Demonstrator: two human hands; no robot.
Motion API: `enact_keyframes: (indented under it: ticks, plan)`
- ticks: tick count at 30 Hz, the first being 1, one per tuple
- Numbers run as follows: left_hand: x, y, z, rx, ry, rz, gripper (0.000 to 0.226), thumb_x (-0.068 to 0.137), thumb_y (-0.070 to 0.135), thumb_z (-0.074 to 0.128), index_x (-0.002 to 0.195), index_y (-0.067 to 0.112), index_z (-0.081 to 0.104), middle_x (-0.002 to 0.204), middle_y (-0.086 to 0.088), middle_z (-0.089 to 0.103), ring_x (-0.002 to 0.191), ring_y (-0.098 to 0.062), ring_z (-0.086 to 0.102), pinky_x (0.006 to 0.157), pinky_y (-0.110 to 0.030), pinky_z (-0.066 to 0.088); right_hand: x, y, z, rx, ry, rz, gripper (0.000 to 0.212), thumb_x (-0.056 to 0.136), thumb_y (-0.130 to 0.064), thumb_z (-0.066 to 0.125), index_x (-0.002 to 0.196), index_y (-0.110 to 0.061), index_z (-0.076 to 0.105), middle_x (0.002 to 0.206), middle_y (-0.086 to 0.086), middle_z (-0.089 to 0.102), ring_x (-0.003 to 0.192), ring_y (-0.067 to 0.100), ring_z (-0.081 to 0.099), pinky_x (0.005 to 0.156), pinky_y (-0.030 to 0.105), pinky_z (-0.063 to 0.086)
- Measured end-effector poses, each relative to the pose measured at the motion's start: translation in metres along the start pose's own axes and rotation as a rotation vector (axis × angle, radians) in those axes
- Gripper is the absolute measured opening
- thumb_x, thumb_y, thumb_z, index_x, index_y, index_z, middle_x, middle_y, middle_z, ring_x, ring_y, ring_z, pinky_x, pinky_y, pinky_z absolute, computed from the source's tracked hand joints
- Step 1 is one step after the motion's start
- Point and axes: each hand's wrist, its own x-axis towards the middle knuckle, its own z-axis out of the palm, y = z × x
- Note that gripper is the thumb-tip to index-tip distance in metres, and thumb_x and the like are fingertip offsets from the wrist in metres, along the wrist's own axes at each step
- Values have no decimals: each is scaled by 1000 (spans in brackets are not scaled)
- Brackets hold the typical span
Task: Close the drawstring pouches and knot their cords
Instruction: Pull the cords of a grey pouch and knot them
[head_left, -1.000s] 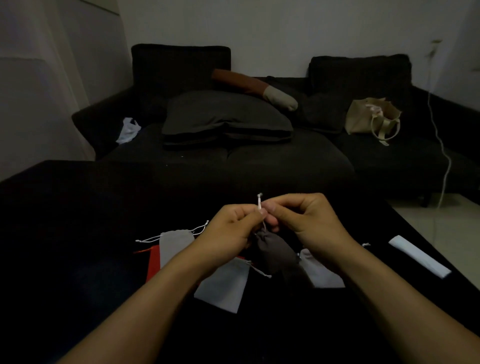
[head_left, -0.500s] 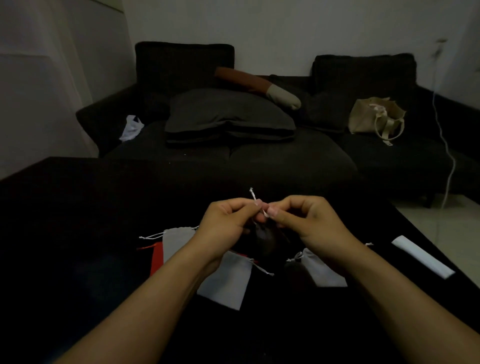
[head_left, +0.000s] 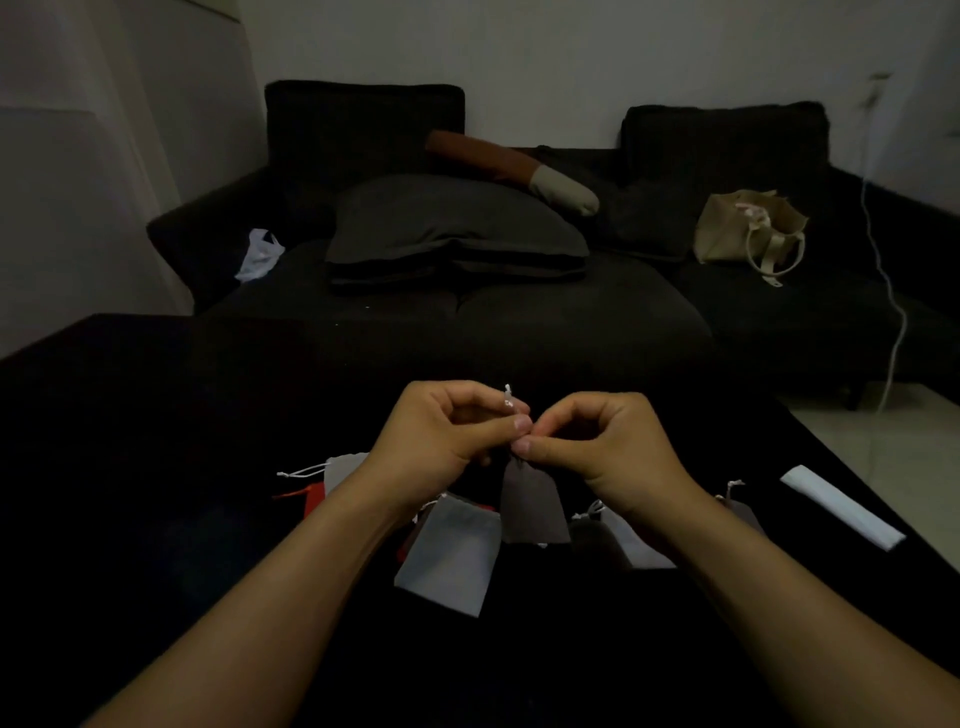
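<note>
Knotting is under way: both hands, left (head_left: 447, 431) and right (head_left: 608, 441), pinch the cord (head_left: 508, 401) in a tight grip, pouch (head_left: 530, 506) dangling just below; next, probably, pulling the knot snug.

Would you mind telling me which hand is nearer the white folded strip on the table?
Right. The right hand lies between the white strip and the left hand.

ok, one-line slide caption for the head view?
Both hands, left and right, pinch the white cord of a dark pouch hanging above other pouches on a black table.
</note>
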Motion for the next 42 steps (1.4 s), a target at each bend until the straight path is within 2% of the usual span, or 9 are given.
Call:
enact_keyframes:
  ticks: [7,11,16,22,29,32,36,39,42]
  plan:
    - [-3,-4,8,272,73,305,15,78,1,77,91,10,79,82,-1,78,79,-11,75,70,-24,59,5,2,-1,49,-65,121,18,81,7,70,98,2,72,84,20,70,71,13,66,62,14,53]
    - [-4,-10,11,481,145,521,17,79,5,78,94,12,79,88,3,77,81,-3,72,74,-22,58,6,3,4,6,6,54,15,87,5,63,95,0,75,85,15,74,75,14,70,70,21,56]
    - [-3,-6,16,239,174,284,14,84,8,74,94,16,78,86,5,77,83,-4,72,73,-19,56,4,-2,1,135,-19,198,16,89,-3,64,101,-3,74,99,16,75,90,19,71,80,26,58]
    - [-3,-5,21,-76,203,91,11,87,5,69,90,15,73,84,-2,76,75,-11,72,67,-21,56,1,-5,-5,307,-113,292,22,89,-13,63,99,5,68,80,8,73,67,9,66,57,17,51]
    - [-2,-5,18,-64,194,107,12,85,3,71,92,13,74,85,-2,77,79,-10,73,68,-18,54,3,-5,1,348,-108,289,13,87,-5,68,99,0,66,86,13,73,76,15,71,66,22,57]
    - [-4,-4,18,-12,153,144,13,84,3,72,94,9,75,86,-3,77,82,-11,74,70,-18,55,6,-3,3,212,-50,216,17,86,3,66,103,0,66,71,7,69,61,6,65,55,15,50]
    - [-5,-5,20,59,117,167,13,85,4,71,96,8,76,90,-3,77,87,-11,73,75,-22,57,6,2,4,31,-37,86,17,91,1,61,99,-5,74,75,5,72,64,2,64,58,13,48]
    - [-5,-3,21,24,182,164,11,85,2,70,92,8,75,88,-4,77,85,-10,73,73,-19,56,5,2,0,137,-55,132,14,89,-3,65,100,0,74,90,13,75,79,14,71,67,19,56]
    - [-4,-2,19,-160,181,-14,10,89,10,67,95,12,74,92,-6,77,89,-16,73,80,-29,57,6,-1,-6,262,-58,204,14,87,-5,66,97,2,73,90,15,75,79,19,73,61,21,56]
